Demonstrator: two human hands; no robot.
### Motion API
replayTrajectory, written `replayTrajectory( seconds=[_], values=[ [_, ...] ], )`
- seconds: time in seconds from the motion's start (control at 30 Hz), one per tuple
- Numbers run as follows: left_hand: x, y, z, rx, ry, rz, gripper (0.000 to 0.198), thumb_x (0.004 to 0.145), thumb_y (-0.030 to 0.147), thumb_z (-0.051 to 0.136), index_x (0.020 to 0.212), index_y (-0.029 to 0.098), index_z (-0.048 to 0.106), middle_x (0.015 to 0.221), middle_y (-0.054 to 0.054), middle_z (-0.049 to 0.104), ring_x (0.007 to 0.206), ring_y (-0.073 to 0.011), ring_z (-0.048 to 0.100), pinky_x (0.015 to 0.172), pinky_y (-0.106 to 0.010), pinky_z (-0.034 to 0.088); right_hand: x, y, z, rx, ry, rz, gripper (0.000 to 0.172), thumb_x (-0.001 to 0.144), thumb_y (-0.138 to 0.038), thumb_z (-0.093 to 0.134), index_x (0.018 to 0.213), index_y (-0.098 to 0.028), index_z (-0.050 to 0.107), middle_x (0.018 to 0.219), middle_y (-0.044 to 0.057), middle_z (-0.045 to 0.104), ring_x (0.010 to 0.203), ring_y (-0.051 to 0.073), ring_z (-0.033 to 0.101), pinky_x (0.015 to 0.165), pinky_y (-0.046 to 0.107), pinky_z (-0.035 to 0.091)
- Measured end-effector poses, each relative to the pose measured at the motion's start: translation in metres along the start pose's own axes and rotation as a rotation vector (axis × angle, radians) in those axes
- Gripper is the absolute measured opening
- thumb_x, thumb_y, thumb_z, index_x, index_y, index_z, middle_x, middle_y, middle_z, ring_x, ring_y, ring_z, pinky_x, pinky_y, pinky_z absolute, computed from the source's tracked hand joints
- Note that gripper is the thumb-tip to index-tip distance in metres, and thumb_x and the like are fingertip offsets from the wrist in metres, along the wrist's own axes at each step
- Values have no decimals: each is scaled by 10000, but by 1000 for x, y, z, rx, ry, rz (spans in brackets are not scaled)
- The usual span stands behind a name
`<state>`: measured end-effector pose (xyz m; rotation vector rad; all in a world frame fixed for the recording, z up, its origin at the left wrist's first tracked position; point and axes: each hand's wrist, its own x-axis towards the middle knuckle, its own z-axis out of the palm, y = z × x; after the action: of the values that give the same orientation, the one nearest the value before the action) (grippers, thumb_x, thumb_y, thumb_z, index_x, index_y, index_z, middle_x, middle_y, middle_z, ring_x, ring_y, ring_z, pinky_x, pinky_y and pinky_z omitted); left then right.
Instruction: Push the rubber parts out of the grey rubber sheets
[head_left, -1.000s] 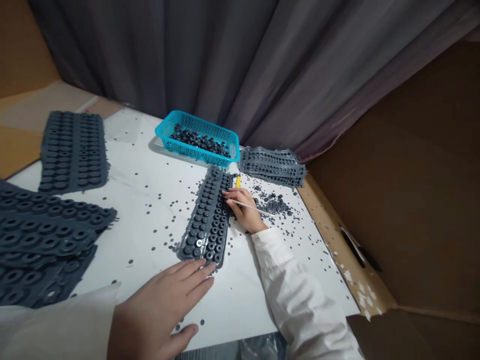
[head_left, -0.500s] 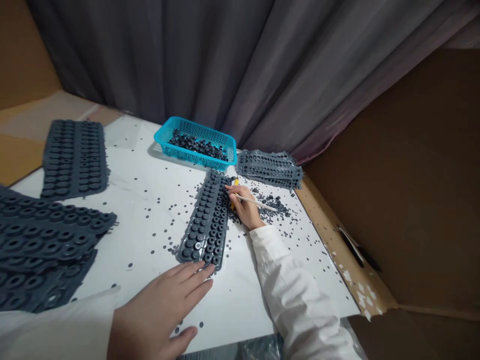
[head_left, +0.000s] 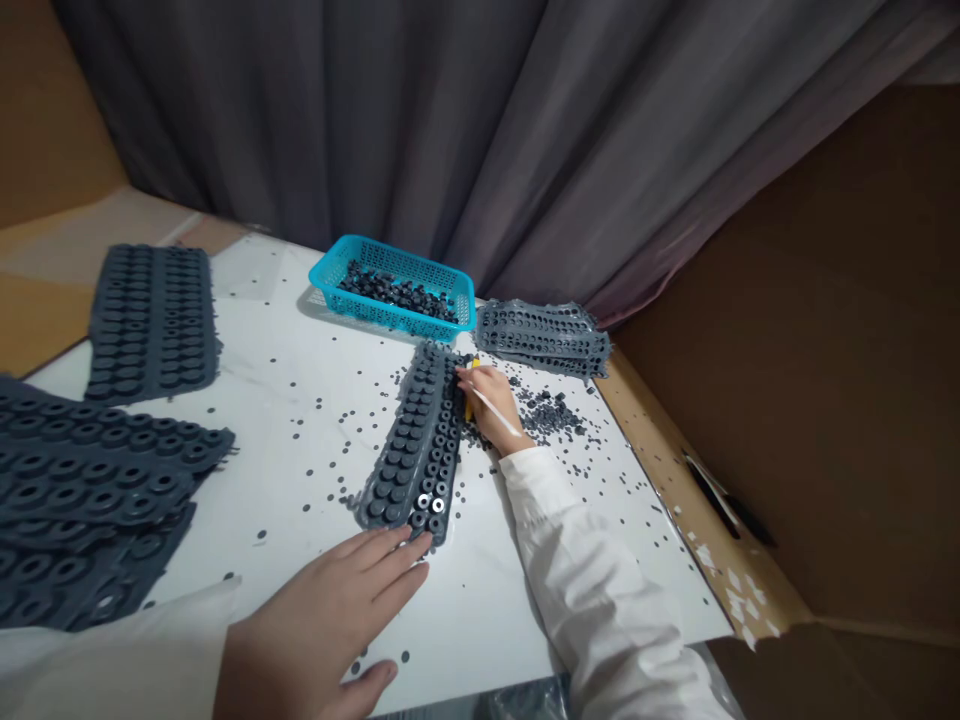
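A dark grey rubber sheet point(head_left: 409, 440) with rows of round raised parts lies lengthwise in front of me. My left hand point(head_left: 337, 610) is open, its fingertips resting on the sheet's near end. My right hand point(head_left: 495, 400) is closed on a thin white stick point(head_left: 496, 412), at the sheet's far right edge; the stick's working tip is hidden by the fingers. Beside those fingers shows a narrow yellow object point(head_left: 469, 408), mostly covered, and I cannot tell whether it is held. Small dark bits point(head_left: 555, 412) lie heaped to the right of this hand.
A blue plastic basket point(head_left: 390, 322) holding dark round parts stands behind the sheet. Perforated grey sheets point(head_left: 544, 335) are stacked to its right. More moulded sheets point(head_left: 154, 320) lie at left. Small discs dot the white tabletop point(head_left: 277, 480). Cardboard point(head_left: 825, 400) rises on the right.
The white stick has swung in the right hand, its rear end now pointing more toward me and lying nearer the wrist. The left hand stays on the sheet.
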<state>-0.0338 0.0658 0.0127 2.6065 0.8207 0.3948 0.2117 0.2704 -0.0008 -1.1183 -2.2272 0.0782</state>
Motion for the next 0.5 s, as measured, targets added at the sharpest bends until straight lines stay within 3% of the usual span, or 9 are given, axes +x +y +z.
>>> replayTrajectory(
  seconds=[0.17, 0.3, 0.5],
  values=[
    [0, 2, 0, 18, 19, -7, 696, 744, 219, 574, 1397, 242, 336, 1472, -28, 316, 1269, -286, 404, 1035, -405, 393, 3, 4, -7, 74, 120, 99, 217, 927, -308, 421, 972, -196, 601, 1009, 89, 662, 961, 229, 573, 860, 383, 440],
    [0, 2, 1, 61, 14, 10, 682, 742, 202, 558, 1390, 229, 345, 1475, -24, 306, 1273, -273, 402, 1032, -405, 398, -2, -4, -5, 330, 35, 58, 196, 922, -352, 447, 931, -214, 586, 1047, 69, 657, 1027, 202, 573, 911, 366, 433],
    [-2, 3, 1, 110, 24, 25, 672, 744, 206, 547, 1386, 206, 348, 1476, -37, 295, 1281, -273, 395, 1015, -405, 418, -2, -3, 0, 321, -11, 55, 211, 917, -374, 453, 928, -221, 597, 1010, 65, 674, 977, 213, 573, 871, 376, 440]
  ],
)
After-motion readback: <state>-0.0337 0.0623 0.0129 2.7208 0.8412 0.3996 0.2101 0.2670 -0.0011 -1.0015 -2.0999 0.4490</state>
